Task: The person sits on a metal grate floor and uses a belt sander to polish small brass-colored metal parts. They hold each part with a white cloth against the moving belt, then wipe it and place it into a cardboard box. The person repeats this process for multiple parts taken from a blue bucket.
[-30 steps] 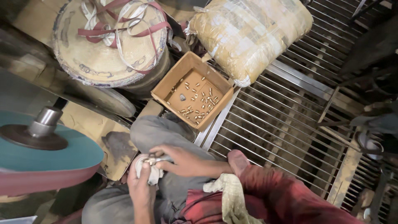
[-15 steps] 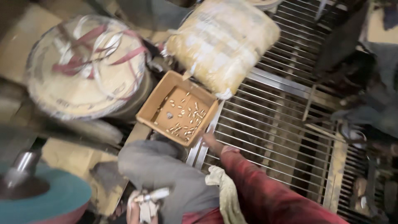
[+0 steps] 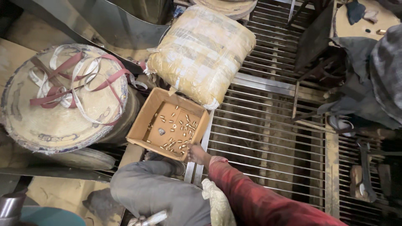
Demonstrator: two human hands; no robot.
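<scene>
My right hand [image 3: 197, 153] in a red sleeve reaches over the near right corner of an open cardboard box [image 3: 146, 121]. Its fingertips are among several small brass-coloured metal pieces [image 3: 178, 132] scattered on the box floor; whether it holds one is not visible. At the bottom edge, beside my grey trouser knee, only the cloth-wrapped fingers of my left hand [image 3: 140, 220] show, closed on a small shiny metal piece [image 3: 157, 217]. A pale rag [image 3: 215, 201] lies on my lap.
A taped yellowish sack [image 3: 201, 50] lies behind the box on a metal floor grate [image 3: 268, 125]. On the left stands a round drum top [image 3: 63, 100] with red and white abrasive belts on it. Another person's dark clothing [image 3: 377, 71] is at right.
The view swung right and up. My right hand left my lap and stretched forward into the box. The left hand and its piece slid to the bottom edge of the picture.
</scene>
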